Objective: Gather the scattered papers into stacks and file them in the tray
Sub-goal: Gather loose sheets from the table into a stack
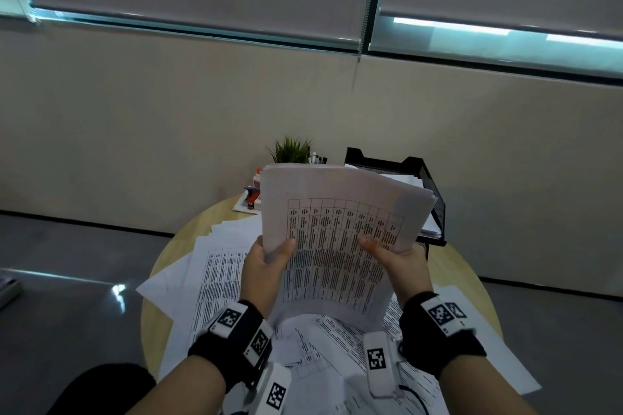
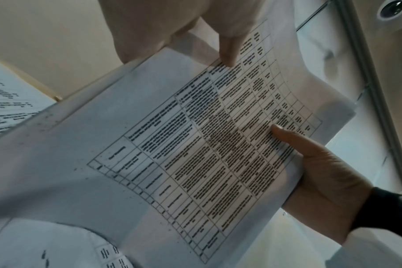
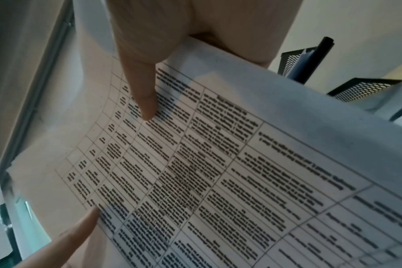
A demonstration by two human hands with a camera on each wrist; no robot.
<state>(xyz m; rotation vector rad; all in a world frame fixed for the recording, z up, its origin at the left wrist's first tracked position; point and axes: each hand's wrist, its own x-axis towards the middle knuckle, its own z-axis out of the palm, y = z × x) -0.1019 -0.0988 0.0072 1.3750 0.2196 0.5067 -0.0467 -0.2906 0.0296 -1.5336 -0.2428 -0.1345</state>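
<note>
Both hands hold a thick stack of papers (image 1: 337, 232) upright above the round wooden table (image 1: 158, 266); its top sheet carries a printed table. My left hand (image 1: 268, 264) grips the stack's left edge with the thumb on the front. My right hand (image 1: 396, 261) grips the right edge the same way. The left wrist view shows the stack (image 2: 172, 145), my left hand (image 2: 172, 27) and right hand (image 2: 321, 172). The black mesh tray (image 1: 429, 185), with papers in it, stands just behind the stack. Loose sheets (image 1: 215, 280) cover the table below.
A potted plant (image 1: 291, 150), a glue bottle (image 1: 258, 178) and small desk items (image 1: 251, 200) sit at the table's far edge, left of the tray. More sheets (image 1: 478, 340) overhang the right rim. The tray's mesh (image 3: 360, 88) shows in the right wrist view. A wall stands close behind.
</note>
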